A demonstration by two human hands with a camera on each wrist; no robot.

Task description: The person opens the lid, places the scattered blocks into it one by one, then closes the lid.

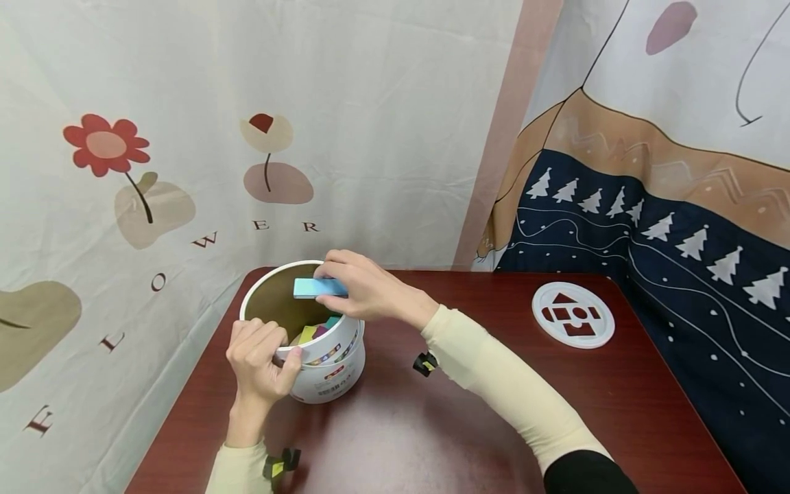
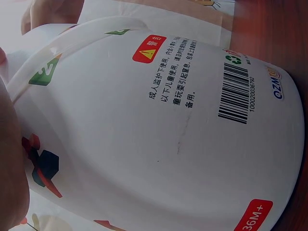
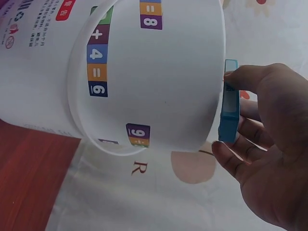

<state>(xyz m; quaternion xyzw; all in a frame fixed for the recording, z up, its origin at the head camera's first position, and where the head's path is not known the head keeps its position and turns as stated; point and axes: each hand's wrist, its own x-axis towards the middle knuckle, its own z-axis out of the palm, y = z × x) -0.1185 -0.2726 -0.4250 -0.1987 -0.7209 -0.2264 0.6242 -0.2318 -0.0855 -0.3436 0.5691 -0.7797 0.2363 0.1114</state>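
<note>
A white bucket [image 1: 330, 381] with printed sums and labels stands on the table, tilted slightly toward the left hand. My left hand [image 1: 262, 357] grips its near-left rim, thumb outside and fingers over the edge. At the opposite side of the rim, my right hand [image 1: 364, 285] pinches a light blue block [image 1: 313, 288] between thumb and fingers, over the bucket's mouth. In the right wrist view the blue block [image 3: 230, 103] is level with the rim. Inside the bucket lie several coloured blocks [image 1: 308, 334], yellow, purple and green among them; the rest are hidden by the wall.
A round white lid [image 1: 574, 336] with shaped cut-outs lies at the table's far right. The dark red wooden table [image 1: 469, 418] meets a printed curtain [image 1: 395, 137] along its back edge.
</note>
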